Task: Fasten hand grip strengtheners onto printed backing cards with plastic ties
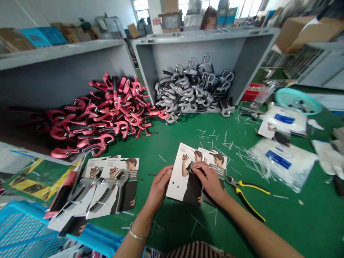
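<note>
A printed cardboard backing card (177, 181) stands tilted in front of me, with small holes punched in it. My left hand (159, 188) grips its left edge, thumb on the near side. Across its front, my right hand (211, 181) pinches a thin white cable tie (203, 166) between closed fingers. Another printed card (220, 162) lies partly hidden behind my right hand. To the right of that hand rest pliers (239, 188) with yellow and black handles. Grey hand grippers (109, 188), fastened on cards, lie to the left of my left hand.
Tipped grey bins hold red hand grippers (115, 111) and grey hand grippers (188, 89). Loose cable ties (228, 143) are scattered near plastic bags (285, 161). A turquoise bowl (298, 100) stands at right, a blue basket (24, 229) at lower left. A person (209, 19) is beyond the bins.
</note>
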`<state>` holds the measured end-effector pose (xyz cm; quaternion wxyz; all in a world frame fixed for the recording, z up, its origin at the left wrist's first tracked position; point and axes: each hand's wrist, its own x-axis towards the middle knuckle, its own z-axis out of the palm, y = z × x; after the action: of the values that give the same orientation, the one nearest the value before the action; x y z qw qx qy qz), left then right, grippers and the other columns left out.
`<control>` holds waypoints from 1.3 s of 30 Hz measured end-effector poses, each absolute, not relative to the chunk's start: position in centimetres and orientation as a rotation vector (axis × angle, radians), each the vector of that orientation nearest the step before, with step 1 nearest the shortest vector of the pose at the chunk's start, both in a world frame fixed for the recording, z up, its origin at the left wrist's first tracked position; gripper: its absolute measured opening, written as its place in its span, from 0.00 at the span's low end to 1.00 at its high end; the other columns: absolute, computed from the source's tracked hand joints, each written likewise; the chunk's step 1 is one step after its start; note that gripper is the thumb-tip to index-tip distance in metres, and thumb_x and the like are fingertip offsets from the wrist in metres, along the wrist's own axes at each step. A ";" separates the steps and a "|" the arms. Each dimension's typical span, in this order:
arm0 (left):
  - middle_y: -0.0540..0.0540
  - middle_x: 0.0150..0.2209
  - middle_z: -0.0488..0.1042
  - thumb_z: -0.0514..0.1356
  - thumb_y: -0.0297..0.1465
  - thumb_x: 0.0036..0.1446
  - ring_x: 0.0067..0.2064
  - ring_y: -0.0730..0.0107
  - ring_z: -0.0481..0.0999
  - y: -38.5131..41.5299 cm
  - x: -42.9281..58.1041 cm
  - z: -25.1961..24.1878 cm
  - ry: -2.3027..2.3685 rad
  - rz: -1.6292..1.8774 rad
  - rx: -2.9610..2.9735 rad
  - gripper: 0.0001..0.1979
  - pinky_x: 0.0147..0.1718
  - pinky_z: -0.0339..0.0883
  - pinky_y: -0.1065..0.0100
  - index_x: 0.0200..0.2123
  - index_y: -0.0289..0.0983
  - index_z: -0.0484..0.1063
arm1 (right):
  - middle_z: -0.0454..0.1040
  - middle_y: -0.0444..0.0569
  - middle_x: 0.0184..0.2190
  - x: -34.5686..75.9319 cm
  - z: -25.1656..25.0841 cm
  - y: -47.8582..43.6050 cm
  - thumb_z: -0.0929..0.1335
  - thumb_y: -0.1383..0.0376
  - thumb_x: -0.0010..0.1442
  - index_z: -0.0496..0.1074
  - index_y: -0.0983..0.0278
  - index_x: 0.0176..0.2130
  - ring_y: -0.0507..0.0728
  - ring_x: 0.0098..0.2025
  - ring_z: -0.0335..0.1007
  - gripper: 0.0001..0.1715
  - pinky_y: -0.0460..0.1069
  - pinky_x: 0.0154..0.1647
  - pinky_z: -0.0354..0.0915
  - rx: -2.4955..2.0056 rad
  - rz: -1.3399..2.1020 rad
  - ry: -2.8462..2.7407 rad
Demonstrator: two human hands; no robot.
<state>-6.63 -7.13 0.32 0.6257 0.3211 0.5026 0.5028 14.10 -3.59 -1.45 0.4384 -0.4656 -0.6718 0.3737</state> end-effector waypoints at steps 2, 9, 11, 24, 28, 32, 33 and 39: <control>0.44 0.40 0.80 0.61 0.41 0.57 0.36 0.68 0.77 -7.0 -5.8 -0.6 1.125 1.239 0.633 0.19 0.34 0.67 0.72 0.46 0.34 0.76 | 0.76 0.49 0.38 14.0 -1.6 -3.7 0.65 0.61 0.67 0.74 0.61 0.40 0.58 0.42 0.73 0.09 0.53 0.48 0.67 -1.163 0.885 -1.652; 0.46 0.36 0.80 0.65 0.31 0.49 0.32 0.66 0.76 -6.3 -3.5 -2.3 1.196 1.122 0.802 0.21 0.32 0.67 0.69 0.48 0.36 0.76 | 0.75 0.48 0.39 13.6 -1.5 -4.2 0.66 0.62 0.66 0.75 0.58 0.38 0.58 0.46 0.70 0.07 0.55 0.51 0.64 -1.060 0.860 -1.734; 0.46 0.35 0.80 0.64 0.30 0.49 0.34 0.63 0.76 -6.2 -3.3 -1.6 1.289 1.074 0.992 0.17 0.34 0.68 0.67 0.45 0.35 0.77 | 0.75 0.48 0.39 13.6 -1.6 -4.2 0.67 0.62 0.65 0.76 0.58 0.37 0.58 0.46 0.69 0.07 0.54 0.51 0.64 -1.060 0.869 -1.738; 0.42 0.57 0.71 0.53 0.29 0.63 0.59 0.57 0.68 -9.8 -6.9 4.5 1.153 0.429 1.802 0.18 0.60 0.59 0.58 0.55 0.43 0.73 | 0.75 0.47 0.38 15.3 -1.4 -4.1 0.67 0.62 0.65 0.75 0.60 0.38 0.55 0.43 0.71 0.07 0.51 0.48 0.64 -0.988 1.154 -1.673; 0.42 0.50 0.75 0.54 0.30 0.64 0.53 0.60 0.73 -9.9 -6.8 4.2 1.162 0.613 1.889 0.14 0.54 0.66 0.62 0.50 0.43 0.76 | 0.76 0.46 0.38 15.5 -1.5 -3.9 0.68 0.60 0.64 0.75 0.61 0.39 0.55 0.43 0.72 0.08 0.50 0.48 0.64 -1.013 1.262 -1.544; 0.40 0.47 0.75 0.57 0.28 0.61 0.51 0.58 0.73 -8.4 -5.2 1.7 1.251 0.825 2.020 0.13 0.51 0.68 0.59 0.46 0.40 0.77 | 0.77 0.45 0.38 15.6 -1.4 -4.0 0.68 0.59 0.63 0.74 0.61 0.40 0.55 0.41 0.72 0.08 0.49 0.46 0.65 -1.004 1.334 -1.478; 0.40 0.46 0.76 0.57 0.27 0.59 0.51 0.56 0.74 -7.9 -4.7 1.1 1.259 0.834 2.045 0.13 0.51 0.68 0.58 0.46 0.39 0.77 | 0.77 0.45 0.38 15.6 -1.4 -4.1 0.68 0.59 0.63 0.75 0.61 0.39 0.55 0.42 0.72 0.09 0.49 0.46 0.65 -0.997 1.339 -1.490; 0.43 0.30 0.79 0.57 0.22 0.51 0.35 0.60 0.77 -6.6 -3.6 -0.8 1.413 0.754 2.013 0.09 0.40 0.71 0.62 0.33 0.36 0.77 | 0.77 0.47 0.40 15.7 -0.9 -4.4 0.67 0.58 0.64 0.76 0.61 0.40 0.56 0.44 0.72 0.11 0.50 0.49 0.64 -0.995 1.292 -1.623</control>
<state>-3.59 -6.57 -0.79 0.2808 0.7512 0.5271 0.2812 15.71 -4.37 -0.91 0.4079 -0.3948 -0.6441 0.5128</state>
